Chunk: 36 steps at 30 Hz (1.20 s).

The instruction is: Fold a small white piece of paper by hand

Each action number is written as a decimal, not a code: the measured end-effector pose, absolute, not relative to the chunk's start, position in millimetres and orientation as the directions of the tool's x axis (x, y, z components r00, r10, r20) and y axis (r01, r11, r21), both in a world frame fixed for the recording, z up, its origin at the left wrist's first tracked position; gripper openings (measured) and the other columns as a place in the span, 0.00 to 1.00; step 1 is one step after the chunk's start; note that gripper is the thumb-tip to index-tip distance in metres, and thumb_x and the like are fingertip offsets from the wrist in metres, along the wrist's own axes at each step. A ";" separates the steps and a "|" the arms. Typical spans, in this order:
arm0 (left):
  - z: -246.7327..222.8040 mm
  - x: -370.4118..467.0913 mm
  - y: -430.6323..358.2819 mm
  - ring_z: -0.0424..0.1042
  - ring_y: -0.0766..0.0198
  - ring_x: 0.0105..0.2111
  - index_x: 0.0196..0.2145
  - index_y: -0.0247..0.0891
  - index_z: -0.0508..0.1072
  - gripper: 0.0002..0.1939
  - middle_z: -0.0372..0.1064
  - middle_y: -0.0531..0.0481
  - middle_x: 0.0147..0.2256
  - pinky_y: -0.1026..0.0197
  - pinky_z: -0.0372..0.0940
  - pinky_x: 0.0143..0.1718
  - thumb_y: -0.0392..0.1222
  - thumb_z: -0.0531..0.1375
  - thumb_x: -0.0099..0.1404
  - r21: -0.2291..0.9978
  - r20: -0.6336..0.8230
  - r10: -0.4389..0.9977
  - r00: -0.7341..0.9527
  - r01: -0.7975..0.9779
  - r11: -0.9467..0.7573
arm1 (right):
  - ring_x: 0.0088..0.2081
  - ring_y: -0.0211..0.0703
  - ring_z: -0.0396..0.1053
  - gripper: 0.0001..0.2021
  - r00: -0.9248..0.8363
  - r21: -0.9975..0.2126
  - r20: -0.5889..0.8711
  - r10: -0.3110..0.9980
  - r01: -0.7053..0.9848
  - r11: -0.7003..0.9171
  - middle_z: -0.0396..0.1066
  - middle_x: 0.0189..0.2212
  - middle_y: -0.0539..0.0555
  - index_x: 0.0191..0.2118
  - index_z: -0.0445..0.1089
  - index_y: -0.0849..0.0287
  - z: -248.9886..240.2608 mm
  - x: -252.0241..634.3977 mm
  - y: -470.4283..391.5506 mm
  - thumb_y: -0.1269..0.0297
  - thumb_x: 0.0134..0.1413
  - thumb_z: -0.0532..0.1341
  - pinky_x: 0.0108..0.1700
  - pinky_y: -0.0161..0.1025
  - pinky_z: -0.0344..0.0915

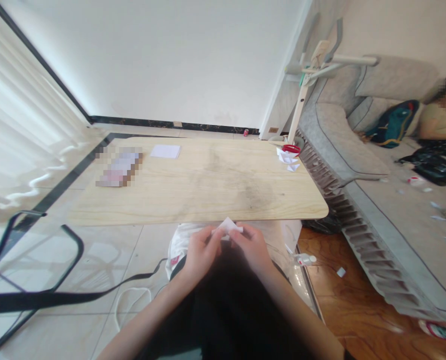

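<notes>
Just off the table's near edge, my two hands pinch a small piece of folded white paper (pixel 228 224) with a pointed top. My left hand (pixel 205 245) grips its left side, fingers closed. On the other side, my right hand (pixel 251 244) has thumb and fingers pressed on the right end. Fingers cover the lower part of the paper. At the far right of the wooden table (pixel 193 185) lie several folded white paper pieces (pixel 288 159) beside a red item (pixel 291 149). A stack of flat white paper (pixel 165 151) rests near the back left.
A blurred-out object (pixel 120 168) lies on the table's left. To the right stands a grey sofa (pixel 343 135) with a backpack (pixel 393 124) and a seated person (pixel 438 117). A black metal frame (pixel 73 250) is at the left. A bottle (pixel 304 259) lies low right.
</notes>
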<state>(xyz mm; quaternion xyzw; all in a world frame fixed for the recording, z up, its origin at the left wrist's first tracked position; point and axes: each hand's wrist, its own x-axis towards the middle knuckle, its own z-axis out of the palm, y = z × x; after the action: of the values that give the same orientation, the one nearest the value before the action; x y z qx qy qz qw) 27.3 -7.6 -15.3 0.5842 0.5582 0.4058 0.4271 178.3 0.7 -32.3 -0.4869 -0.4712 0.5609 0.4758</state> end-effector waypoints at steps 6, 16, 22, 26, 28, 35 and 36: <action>-23.6 29.7 -7.9 0.65 0.67 0.18 0.22 0.37 0.68 0.18 0.65 0.54 0.16 0.66 0.60 0.21 0.52 0.57 0.64 0.983 -0.106 0.993 0.052 0.154 0.097 | 0.21 0.37 0.63 0.12 -0.046 -0.997 -0.074 0.996 -0.033 -0.075 0.67 0.17 0.48 0.23 0.71 0.58 -30.1 177.3 0.3 0.56 0.50 0.65 0.25 0.34 0.62; -21.2 31.8 -6.8 0.64 0.68 0.17 0.22 0.37 0.68 0.17 0.64 0.55 0.16 0.66 0.60 0.21 0.50 0.58 0.63 0.988 -0.148 0.979 0.137 -0.015 0.152 | 0.20 0.37 0.61 0.11 -0.020 -0.998 -0.057 0.998 -0.025 -0.058 0.65 0.16 0.47 0.25 0.72 0.59 -24.7 177.4 -2.1 0.57 0.49 0.64 0.23 0.34 0.59; -19.5 27.3 -6.3 0.64 0.66 0.19 0.18 0.37 0.70 0.20 0.64 0.53 0.15 0.63 0.60 0.26 0.50 0.57 0.64 0.990 -0.135 0.984 0.119 0.042 0.131 | 0.21 0.37 0.63 0.16 -0.020 -0.999 -0.024 1.000 -0.024 -0.024 0.65 0.16 0.48 0.21 0.70 0.59 -29.5 179.0 -1.4 0.54 0.53 0.63 0.25 0.35 0.60; -22.1 24.6 -4.2 0.63 0.67 0.18 0.20 0.36 0.72 0.19 0.63 0.54 0.14 0.63 0.59 0.26 0.49 0.58 0.64 0.988 -0.149 0.980 0.130 -0.024 0.153 | 0.21 0.38 0.64 0.19 -0.006 -0.999 0.010 1.000 0.031 0.011 0.66 0.16 0.49 0.22 0.72 0.59 -34.1 184.9 1.5 0.53 0.58 0.59 0.27 0.36 0.62; -23.9 23.6 -3.2 0.63 0.67 0.18 0.21 0.36 0.73 0.19 0.64 0.55 0.14 0.63 0.59 0.26 0.49 0.58 0.64 0.988 -0.138 0.981 0.137 -0.046 0.145 | 0.21 0.39 0.65 0.19 -0.004 -0.999 0.008 1.000 0.052 0.008 0.67 0.17 0.49 0.23 0.73 0.59 -34.6 187.0 2.3 0.53 0.59 0.59 0.27 0.36 0.62; -26.3 22.6 -2.0 0.64 0.67 0.18 0.22 0.36 0.73 0.19 0.65 0.54 0.15 0.64 0.59 0.24 0.50 0.56 0.65 0.986 -0.159 0.980 0.120 -0.037 0.165 | 0.22 0.39 0.66 0.16 0.013 -0.991 0.052 0.999 0.128 0.050 0.69 0.18 0.49 0.24 0.69 0.58 -29.4 186.5 0.2 0.56 0.59 0.58 0.26 0.35 0.64; -26.3 22.0 -1.9 0.64 0.67 0.18 0.23 0.36 0.73 0.19 0.66 0.54 0.15 0.64 0.60 0.24 0.50 0.55 0.66 0.986 -0.155 0.979 0.135 -0.031 0.161 | 0.22 0.40 0.66 0.16 0.019 -0.990 0.053 0.998 0.130 0.050 0.69 0.18 0.49 0.23 0.69 0.58 -28.2 186.4 -0.1 0.56 0.59 0.58 0.26 0.35 0.64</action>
<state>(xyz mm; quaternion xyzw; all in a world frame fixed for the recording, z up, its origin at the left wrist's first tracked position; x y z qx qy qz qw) 22.0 -1.9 -26.3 0.4800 0.4934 0.4349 0.5806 186.4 -0.1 -28.2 -0.5238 -0.5386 0.4478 0.4848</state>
